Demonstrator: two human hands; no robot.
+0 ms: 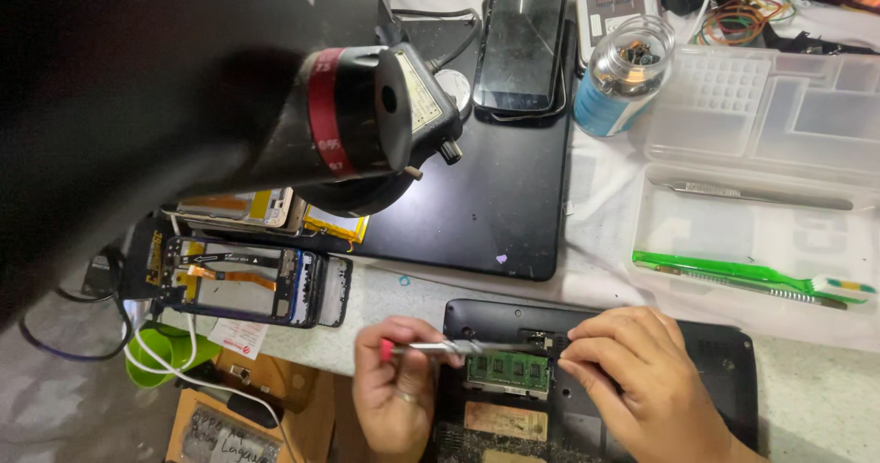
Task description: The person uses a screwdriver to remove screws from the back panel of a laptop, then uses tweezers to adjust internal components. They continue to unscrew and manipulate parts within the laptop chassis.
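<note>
Green memory module (pixel 509 371) (laptop (pixel 706 371) open)

Open black laptop (pixel 642 380); green memory module (pixel 507 371)

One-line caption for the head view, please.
Left hand holds a red-tipped screwdriver over a green memory module in an opened black laptop; right hand steadies it.

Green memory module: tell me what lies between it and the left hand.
Head view: only the black laptop underside separates the left hand from the green memory module.
</note>
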